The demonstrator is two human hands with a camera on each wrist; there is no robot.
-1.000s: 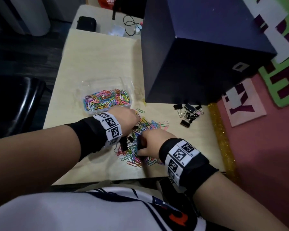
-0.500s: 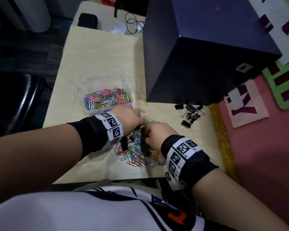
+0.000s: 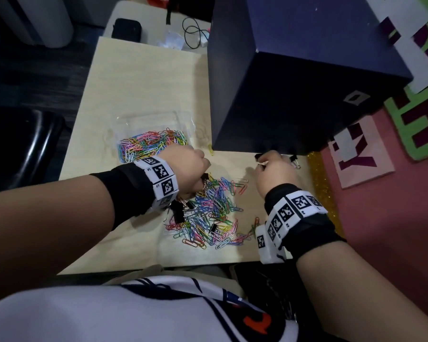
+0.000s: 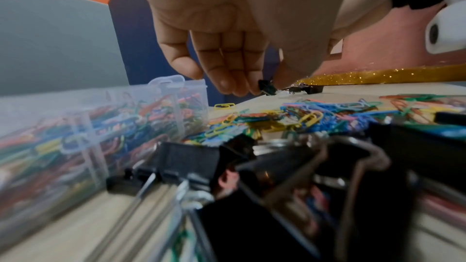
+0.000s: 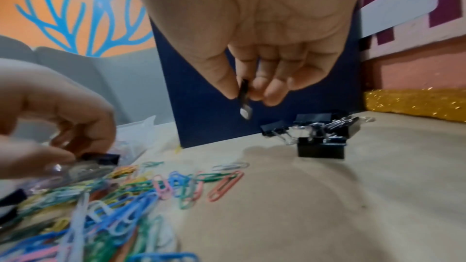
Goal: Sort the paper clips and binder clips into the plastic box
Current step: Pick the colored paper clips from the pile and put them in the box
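Bare forearms, banded wrists — a person in a printed white top

The left hand (image 3: 183,166) and right hand (image 3: 274,174) each emerge from a black wrist wrap (image 3: 124,193) ringed by white blocks carrying black square-code markers (image 3: 286,213) — the shirt (image 3: 109,314) shows navy lines and an orange patch.

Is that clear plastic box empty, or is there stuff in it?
Partly filled. The plastic box has colourful paper clips heaped in its near part; its far part looks bare.
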